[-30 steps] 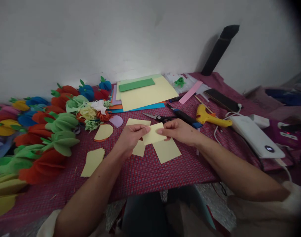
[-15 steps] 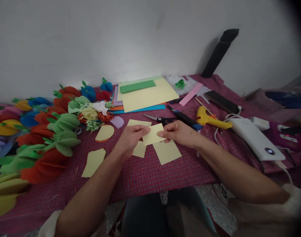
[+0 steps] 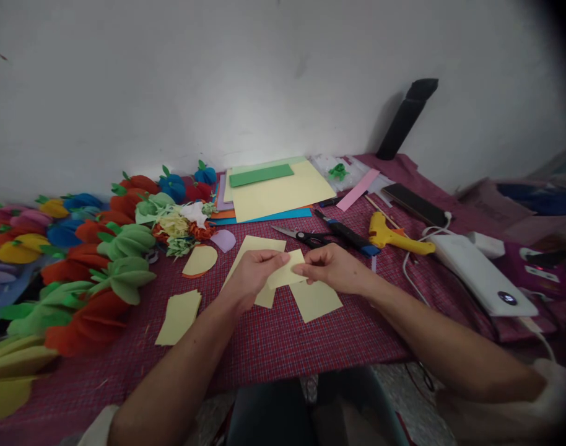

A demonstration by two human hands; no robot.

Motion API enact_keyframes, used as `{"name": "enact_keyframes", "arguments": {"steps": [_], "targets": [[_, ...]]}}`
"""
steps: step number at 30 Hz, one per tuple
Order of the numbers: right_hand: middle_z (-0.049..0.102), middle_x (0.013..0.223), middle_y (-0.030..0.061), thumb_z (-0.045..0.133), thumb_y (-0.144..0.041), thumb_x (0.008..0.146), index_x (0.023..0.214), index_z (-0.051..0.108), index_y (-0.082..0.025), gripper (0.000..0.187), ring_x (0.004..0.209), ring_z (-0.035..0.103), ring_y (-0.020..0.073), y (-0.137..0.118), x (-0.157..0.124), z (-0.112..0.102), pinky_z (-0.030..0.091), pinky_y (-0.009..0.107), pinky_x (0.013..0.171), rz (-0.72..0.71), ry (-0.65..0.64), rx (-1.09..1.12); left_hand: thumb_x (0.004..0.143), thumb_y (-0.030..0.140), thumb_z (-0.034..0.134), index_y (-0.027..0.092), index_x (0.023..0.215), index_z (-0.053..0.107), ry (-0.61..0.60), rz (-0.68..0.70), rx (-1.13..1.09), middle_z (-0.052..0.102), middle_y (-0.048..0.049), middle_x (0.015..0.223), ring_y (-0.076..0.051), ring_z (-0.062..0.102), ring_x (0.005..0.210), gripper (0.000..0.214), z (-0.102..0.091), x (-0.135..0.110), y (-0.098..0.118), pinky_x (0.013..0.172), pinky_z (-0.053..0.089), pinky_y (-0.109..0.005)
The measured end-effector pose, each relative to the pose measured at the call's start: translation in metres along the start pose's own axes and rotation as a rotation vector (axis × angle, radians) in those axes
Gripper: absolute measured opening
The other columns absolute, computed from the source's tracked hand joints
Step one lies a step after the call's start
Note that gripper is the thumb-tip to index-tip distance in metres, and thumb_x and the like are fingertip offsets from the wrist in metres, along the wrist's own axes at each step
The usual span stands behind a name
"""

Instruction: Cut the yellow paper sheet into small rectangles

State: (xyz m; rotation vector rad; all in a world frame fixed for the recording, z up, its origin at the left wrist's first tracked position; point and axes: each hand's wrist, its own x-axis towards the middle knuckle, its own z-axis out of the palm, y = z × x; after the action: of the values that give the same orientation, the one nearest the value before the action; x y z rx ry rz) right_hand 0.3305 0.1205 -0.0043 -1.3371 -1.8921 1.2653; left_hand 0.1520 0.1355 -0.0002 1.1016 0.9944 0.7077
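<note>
Between my two hands is a small piece of pale yellow paper (image 3: 285, 271), held above the table. My left hand (image 3: 255, 271) pinches its left side, thumb on top. On the right edge, my right hand (image 3: 327, 266) grips it between thumb and fingers. Beneath lie more yellow paper pieces, one at the right (image 3: 315, 301) and others partly hidden by my left hand. A stack of yellow rectangles (image 3: 179, 317) rests left of my left forearm. Just beyond my hands are black-handled scissors (image 3: 306, 236) and a dark blue utility knife (image 3: 348, 233).
Colourful paper pumpkins (image 3: 120, 244) crowd the left side. Large coloured sheets (image 3: 283, 192) lie at the back near the wall. On the right are a yellow glue gun (image 3: 397, 238), a white power bank (image 3: 485, 275) with cables, and a dark phone-like slab (image 3: 415, 204). A rounded yellow cutout (image 3: 200, 259) lies left.
The view has tilted slightly up, so things appear lower. Both hands keep hold of the yellow paper, which is turned a little.
</note>
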Motion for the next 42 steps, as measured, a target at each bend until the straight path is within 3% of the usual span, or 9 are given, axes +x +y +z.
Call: {"name": "enact_keyframes", "arguments": {"steps": [7, 15, 20, 23, 25, 27, 32, 42], "targets": [[0.045, 0.056, -0.0023, 0.048, -0.041, 0.076, 0.067, 0.053, -0.014, 0.029, 0.05, 0.038, 0.0072, -0.011, 0.0, -0.002, 0.028, 0.02, 0.045, -0.019, 0.15, 0.107, 0.066, 0.034, 0.064, 0.014, 0.073, 0.067, -0.022, 0.025, 0.064, 0.064, -0.0015, 0.065, -0.01, 0.053, 0.054, 0.022, 0.004, -0.001, -0.001, 0.05, 0.037, -0.021], [0.045, 0.053, -0.0037, 0.053, -0.03, 0.073, 0.063, 0.053, -0.015, 0.018, 0.049, 0.038, 0.007, -0.005, 0.0, -0.006, 0.029, 0.022, 0.048, -0.036, 0.116, 0.221, 0.067, 0.036, 0.062, 0.013, 0.065, 0.065, -0.094, -0.026, 0.085, 0.061, -0.0003, 0.057, -0.009, 0.049, 0.047, 0.023, -0.001, 0.001, 0.002, 0.045, 0.032, -0.021], [0.047, 0.054, -0.0035, 0.057, -0.033, 0.071, 0.063, 0.054, -0.016, 0.018, 0.049, 0.039, 0.0071, -0.004, -0.001, -0.016, 0.03, 0.023, 0.051, -0.029, 0.146, 0.336, 0.067, 0.035, 0.062, 0.013, 0.057, 0.063, -0.004, 0.032, 0.224, 0.055, 0.0019, 0.048, -0.006, 0.043, 0.042, 0.023, -0.021, 0.001, 0.01, 0.045, 0.029, -0.02], [0.047, 0.053, -0.0037, 0.058, -0.034, 0.069, 0.061, 0.053, -0.016, 0.02, 0.049, 0.04, 0.0072, -0.004, -0.002, -0.02, 0.03, 0.023, 0.05, -0.022, 0.173, 0.392, 0.069, 0.036, 0.059, 0.014, 0.067, 0.066, 0.069, 0.142, 0.197, 0.063, -0.0028, 0.063, -0.01, 0.053, 0.056, 0.023, -0.03, 0.002, 0.012, 0.052, 0.034, -0.021], [0.047, 0.053, -0.0037, 0.059, -0.034, 0.069, 0.061, 0.053, -0.016, 0.02, 0.049, 0.04, 0.0073, -0.004, -0.003, -0.02, 0.03, 0.023, 0.05, -0.02, 0.167, 0.403, 0.072, 0.041, 0.054, 0.015, 0.081, 0.066, 0.09, 0.174, 0.162, 0.065, -0.0058, 0.08, -0.013, 0.057, 0.068, 0.03, -0.028, 0.002, 0.012, 0.059, 0.038, -0.023], [0.047, 0.053, -0.0035, 0.057, -0.033, 0.07, 0.062, 0.053, -0.016, 0.02, 0.05, 0.04, 0.0074, -0.005, -0.003, -0.018, 0.031, 0.023, 0.051, -0.024, 0.137, 0.368, 0.073, 0.045, 0.052, 0.016, 0.087, 0.064, 0.052, 0.128, 0.173, 0.065, -0.0055, 0.083, -0.013, 0.057, 0.068, 0.035, -0.02, 0.001, 0.011, 0.059, 0.039, -0.024], [0.047, 0.056, -0.003, 0.054, -0.036, 0.071, 0.063, 0.054, -0.016, 0.022, 0.052, 0.04, 0.0078, -0.011, -0.004, -0.012, 0.032, 0.023, 0.052, -0.02, 0.104, 0.261, 0.067, 0.039, 0.06, 0.013, 0.06, 0.06, -0.047, 0.027, 0.3, 0.051, 0.0037, 0.049, -0.006, 0.043, 0.044, 0.026, -0.004, -0.002, 0.007, 0.045, 0.03, -0.02], [0.053, 0.062, -0.0009, 0.054, -0.031, 0.071, 0.069, 0.058, -0.015, 0.016, 0.052, 0.043, 0.0072, -0.007, -0.001, -0.005, 0.032, 0.021, 0.048, 0.031, 0.041, 0.177, 0.068, 0.037, 0.059, 0.014, 0.064, 0.062, -0.105, 0.07, 0.348, 0.052, 0.0031, 0.054, -0.006, 0.043, 0.046, 0.024, -0.006, -0.001, 0.0, 0.043, 0.029, -0.018]]}}
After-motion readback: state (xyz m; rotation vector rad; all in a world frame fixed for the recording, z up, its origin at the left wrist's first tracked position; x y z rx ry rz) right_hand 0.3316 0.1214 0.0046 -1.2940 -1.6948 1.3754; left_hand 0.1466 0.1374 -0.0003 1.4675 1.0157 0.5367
